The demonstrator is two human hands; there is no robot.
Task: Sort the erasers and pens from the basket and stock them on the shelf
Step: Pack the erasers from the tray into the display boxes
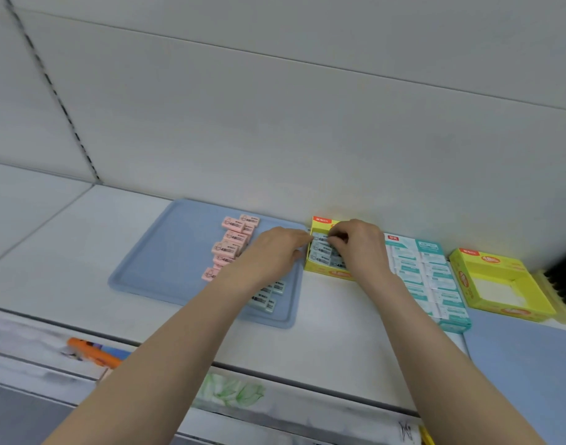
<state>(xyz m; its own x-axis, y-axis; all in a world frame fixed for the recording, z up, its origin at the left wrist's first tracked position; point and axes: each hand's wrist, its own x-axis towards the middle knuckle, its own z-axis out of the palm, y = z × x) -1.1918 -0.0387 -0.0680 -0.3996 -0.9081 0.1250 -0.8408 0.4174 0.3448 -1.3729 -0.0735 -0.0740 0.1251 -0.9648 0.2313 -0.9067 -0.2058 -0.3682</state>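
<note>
Head view: both hands work at the yellow cardboard box (320, 268) by the shelf (339, 342)'s back edge, the right hand (360, 244) pinching a pale green eraser (320, 238), the left hand (275, 252)'s grip unclear. The task looks mid-way: pink erasers (231, 244) and a few green ones (268, 297) wait on the blue tray (166, 252).

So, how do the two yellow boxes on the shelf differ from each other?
The left yellow box holds blue-grey erasers, and both hands, left hand and right hand, work at it. The right yellow box looks empty, showing its pale bottom, and nobody touches it. Both are open-topped yellow display cartons with red labels.
</note>
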